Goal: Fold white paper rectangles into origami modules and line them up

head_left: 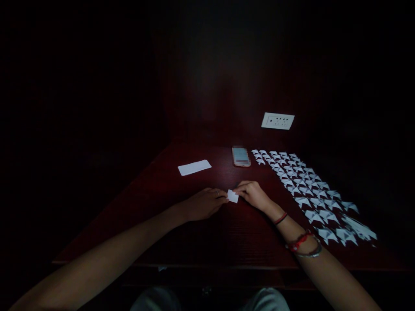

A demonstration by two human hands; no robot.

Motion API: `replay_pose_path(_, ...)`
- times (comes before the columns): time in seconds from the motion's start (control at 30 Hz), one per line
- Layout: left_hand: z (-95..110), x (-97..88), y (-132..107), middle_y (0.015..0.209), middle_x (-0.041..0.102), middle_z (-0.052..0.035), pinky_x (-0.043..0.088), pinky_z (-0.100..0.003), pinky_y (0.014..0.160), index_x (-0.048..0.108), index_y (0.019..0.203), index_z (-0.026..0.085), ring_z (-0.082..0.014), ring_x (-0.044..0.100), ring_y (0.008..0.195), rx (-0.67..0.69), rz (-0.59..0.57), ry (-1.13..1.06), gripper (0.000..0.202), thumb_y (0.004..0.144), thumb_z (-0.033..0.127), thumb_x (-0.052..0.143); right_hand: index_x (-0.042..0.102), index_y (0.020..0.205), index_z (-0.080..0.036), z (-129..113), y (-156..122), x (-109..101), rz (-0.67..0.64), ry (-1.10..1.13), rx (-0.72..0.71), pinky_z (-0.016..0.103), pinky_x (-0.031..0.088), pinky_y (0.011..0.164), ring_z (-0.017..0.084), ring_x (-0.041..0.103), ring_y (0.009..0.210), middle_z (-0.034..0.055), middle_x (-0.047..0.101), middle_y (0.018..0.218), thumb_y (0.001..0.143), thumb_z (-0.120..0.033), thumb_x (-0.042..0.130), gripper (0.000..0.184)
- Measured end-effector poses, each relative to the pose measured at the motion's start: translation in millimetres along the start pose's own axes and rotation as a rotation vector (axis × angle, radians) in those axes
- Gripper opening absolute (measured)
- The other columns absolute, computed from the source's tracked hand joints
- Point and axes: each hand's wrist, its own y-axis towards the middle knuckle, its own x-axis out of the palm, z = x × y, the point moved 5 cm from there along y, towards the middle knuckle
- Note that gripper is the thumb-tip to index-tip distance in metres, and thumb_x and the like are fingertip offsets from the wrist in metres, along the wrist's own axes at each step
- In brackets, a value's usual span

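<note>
A small white folded paper piece [232, 196] lies on the dark red table [201, 233], pinched from both sides. My left hand [203, 204] has its fingertips closed on the paper's left edge. My right hand [253, 194] presses its fingers on the right edge. Red and dark bands circle my right wrist.
Several rows of folded white paper shapes [311, 194] cover the table's right side. A stack of white paper strips [194, 167] lies at the back left and a phone [241, 156] at the back middle. A white wall socket [278, 121] sits behind. The surroundings are dark.
</note>
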Motion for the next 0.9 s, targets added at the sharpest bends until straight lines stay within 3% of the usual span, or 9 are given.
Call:
replay_pose_path(0.23,0,-1.7,3,0.109,0.045,-0.0051,0.032,-0.032,0.086,0.047,0.102,0.018,-0.0167,0.042,0.101,0.022,0.044,-0.042,0.021,0.084,0.02,0.036,0.062,0.09,-0.017,-5,-4,2,-0.093,-0.225,-0.12,0.024,0.04,0.072,0.013,0.052,0.077,0.0056,0.058,0.079,0.076,-0.006,0.043,0.026)
replay_pose_path(0.4,0,1.6,5,0.122,0.035,-0.0084,0.026,-0.037,0.092,0.047,0.098,0.016,-0.0216,0.029,0.115,0.013,0.058,-0.006,0.02,0.085,0.026,0.036,0.061,0.087,-0.015,-7,-3,3,-0.092,-0.322,-0.118,0.024,0.04,0.07,0.013,0.05,0.075,0.0051,0.055,0.079,0.079,-0.012,0.041,0.022)
replay_pose_path(0.5,0,4.4,7,0.12,0.04,-0.0076,0.024,-0.036,0.093,0.044,0.104,0.016,-0.0202,0.028,0.116,0.003,0.027,0.01,0.024,0.086,0.026,0.032,0.061,0.084,-0.014,-7,-3,3,-0.095,-0.327,-0.103,0.023,0.04,0.071,0.012,0.05,0.076,0.0053,0.054,0.079,0.08,-0.014,0.04,0.021)
replay_pose_path(0.7,-1,4.5,10,0.117,0.044,-0.0063,0.026,-0.034,0.089,0.038,0.115,0.018,-0.0169,0.04,0.107,-0.089,0.035,0.032,0.031,0.087,0.029,0.028,0.06,0.089,-0.016,-4,-5,0,-0.09,-0.312,-0.075,0.024,0.039,0.075,0.013,0.049,0.082,0.0054,0.053,0.084,0.075,-0.008,0.043,0.024)
replay_pose_path(0.9,-5,9.4,9,0.125,0.036,-0.0055,0.026,-0.034,0.09,0.039,0.116,0.019,-0.0191,0.027,0.117,-0.089,0.022,0.057,0.033,0.086,0.031,0.031,0.062,0.087,-0.018,-1,-5,-1,-0.09,-0.281,-0.051,0.024,0.038,0.077,0.013,0.05,0.083,0.0043,0.054,0.085,0.071,-0.008,0.045,0.026)
